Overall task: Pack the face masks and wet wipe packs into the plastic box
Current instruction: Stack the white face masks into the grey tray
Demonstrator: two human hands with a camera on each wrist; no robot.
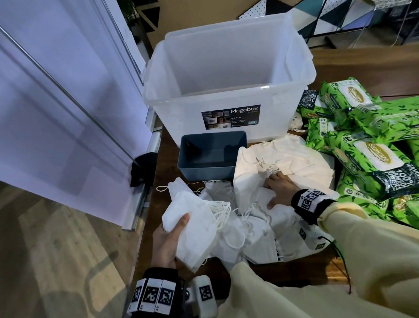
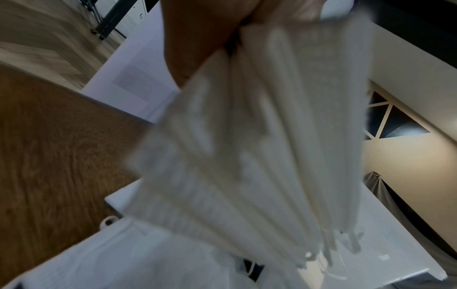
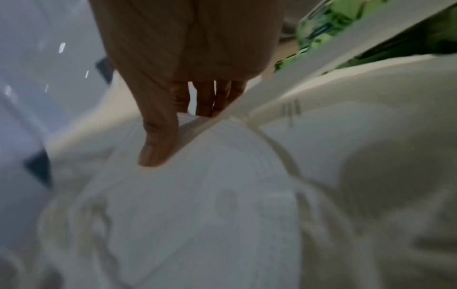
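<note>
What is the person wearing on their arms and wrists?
Both arms have loose pale yellow sleeves. Each wrist wears a black band: the left hand's band carries white tags printed with black square codes, plus a small white box; the right hand's band has similar tags, and a thin dark cord trails from it.

A brown wooden table [image 1: 323,269] stands on pale wood-plank flooring [image 1: 54,249] beside a white sliding door [image 1: 45,98], with a geometric-patterned wall [image 1: 326,7] behind

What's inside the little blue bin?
The blue bin looks empty: only its bare floor and walls show. Its near wall hides the closest strip of floor.
</note>
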